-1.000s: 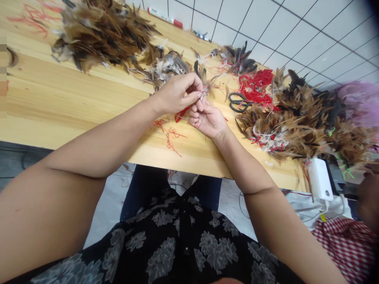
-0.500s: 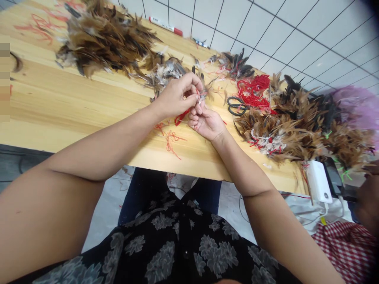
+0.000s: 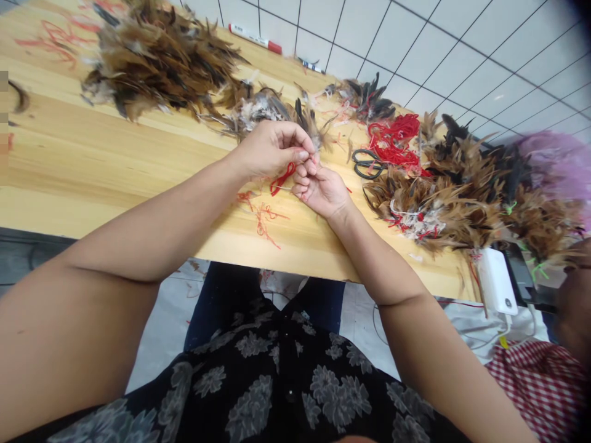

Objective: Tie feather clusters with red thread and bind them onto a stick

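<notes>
My left hand (image 3: 270, 149) is closed in a pinch on a red thread (image 3: 282, 177) that hangs below its fingers. My right hand (image 3: 321, 188) lies palm up just below it, fingers curled round the base of a small bunch of brown feathers (image 3: 310, 123). The fingertips of both hands meet over the wooden table (image 3: 115, 160). Loose red thread scraps (image 3: 264, 216) lie on the wood under my hands.
A big pile of brown feathers (image 3: 157, 58) lies at the back left, tied feather bundles (image 3: 462, 197) at the right. Black scissors (image 3: 367, 165) and a red thread heap (image 3: 394, 138) sit between. A marker (image 3: 256, 38), a white power bank (image 3: 496, 283) and another person's checked sleeve (image 3: 545, 381) are nearby.
My left hand has dropped slightly and turned, drawing the red thread down against the feather bunch. The right hand has hardly moved.
</notes>
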{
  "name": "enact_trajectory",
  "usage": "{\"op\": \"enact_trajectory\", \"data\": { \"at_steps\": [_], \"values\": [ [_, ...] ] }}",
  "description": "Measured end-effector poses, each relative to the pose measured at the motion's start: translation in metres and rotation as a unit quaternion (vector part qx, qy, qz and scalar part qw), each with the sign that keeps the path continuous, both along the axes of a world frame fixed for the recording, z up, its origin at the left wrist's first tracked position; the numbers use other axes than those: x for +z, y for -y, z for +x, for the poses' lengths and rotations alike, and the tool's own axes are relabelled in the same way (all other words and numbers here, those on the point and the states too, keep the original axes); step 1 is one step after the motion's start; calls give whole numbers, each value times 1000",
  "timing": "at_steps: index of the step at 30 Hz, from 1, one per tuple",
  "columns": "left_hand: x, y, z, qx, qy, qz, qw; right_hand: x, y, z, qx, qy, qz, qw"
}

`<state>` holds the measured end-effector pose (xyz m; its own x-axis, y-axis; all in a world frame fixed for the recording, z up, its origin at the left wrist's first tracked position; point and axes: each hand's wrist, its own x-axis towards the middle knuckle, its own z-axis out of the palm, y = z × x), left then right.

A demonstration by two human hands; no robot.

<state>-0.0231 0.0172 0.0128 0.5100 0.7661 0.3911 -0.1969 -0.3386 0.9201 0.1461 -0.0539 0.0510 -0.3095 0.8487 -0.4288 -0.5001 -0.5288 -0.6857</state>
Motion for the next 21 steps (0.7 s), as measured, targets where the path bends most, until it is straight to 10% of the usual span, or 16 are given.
{"op": "enact_trajectory", "data": {
  "at_steps": [21],
  "values": [
    [-9, 2, 17, 231, -66, 197, 951, 0, 2, -9, -12, -20, -36, 999]
  ]
}}
